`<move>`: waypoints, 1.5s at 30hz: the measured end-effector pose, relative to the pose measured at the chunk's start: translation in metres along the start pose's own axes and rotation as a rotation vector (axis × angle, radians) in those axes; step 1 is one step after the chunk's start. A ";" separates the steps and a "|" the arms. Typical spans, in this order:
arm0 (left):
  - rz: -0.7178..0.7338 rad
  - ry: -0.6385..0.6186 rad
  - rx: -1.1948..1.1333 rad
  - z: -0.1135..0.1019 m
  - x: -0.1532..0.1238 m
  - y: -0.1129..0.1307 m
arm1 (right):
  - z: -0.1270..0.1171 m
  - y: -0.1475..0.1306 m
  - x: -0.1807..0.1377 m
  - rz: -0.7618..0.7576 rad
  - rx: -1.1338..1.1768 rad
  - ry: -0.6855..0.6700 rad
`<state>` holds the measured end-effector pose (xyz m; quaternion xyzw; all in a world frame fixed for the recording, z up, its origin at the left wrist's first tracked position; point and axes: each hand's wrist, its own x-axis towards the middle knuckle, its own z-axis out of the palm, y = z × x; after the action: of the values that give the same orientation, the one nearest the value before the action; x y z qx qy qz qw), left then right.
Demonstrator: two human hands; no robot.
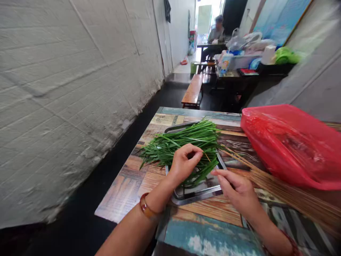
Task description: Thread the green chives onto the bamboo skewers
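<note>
Item, logged from my remote seat: green stalks (183,140), one loose heap, laid across a metal tray (199,197) with the leaf ends overhanging its left rim; they look too long for it, which I take to be the reason for the overhang. Item: left hand (183,161), over the near part of the heap, thumb and forefinger pinched with almost no gap, a thin stick (206,156) jutting from the tips; so fine a grip suits so slim a piece, I judge. Item: right hand (238,190), just beside the tray's right rim, fingers drawn close together at the tips; whether they have hold of anything I cannot tell. Item: spare sticks (279,183), a long bundle on the bench (128,193) at right, ends toward the tray, presumably so placed for easy reach. Item: red plastic bag (290,142), bulky, beyond the sticks, perhaps put aside to leave the middle to the tray; contents unclear to me. Item, outward: long wooden seat (193,89) past the far edge; seated person (215,36) farther back; pale wall (80,89), left.
</note>
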<state>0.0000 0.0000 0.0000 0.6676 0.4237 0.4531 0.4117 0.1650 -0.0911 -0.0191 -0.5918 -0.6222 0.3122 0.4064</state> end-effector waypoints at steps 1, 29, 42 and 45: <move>-0.003 0.002 -0.002 0.000 0.000 0.000 | 0.000 0.000 0.001 0.000 0.002 0.003; 0.375 -0.201 0.209 0.005 -0.004 -0.007 | 0.001 0.009 0.004 0.129 0.169 -0.060; -0.106 -0.261 -0.062 0.002 -0.002 0.004 | 0.001 0.010 0.004 0.125 0.242 -0.064; -0.180 -0.208 -0.163 0.004 -0.002 -0.001 | 0.001 0.009 0.004 0.113 0.231 -0.088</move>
<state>0.0030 -0.0019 -0.0022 0.6348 0.3986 0.3758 0.5449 0.1685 -0.0858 -0.0272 -0.5608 -0.5650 0.4300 0.4259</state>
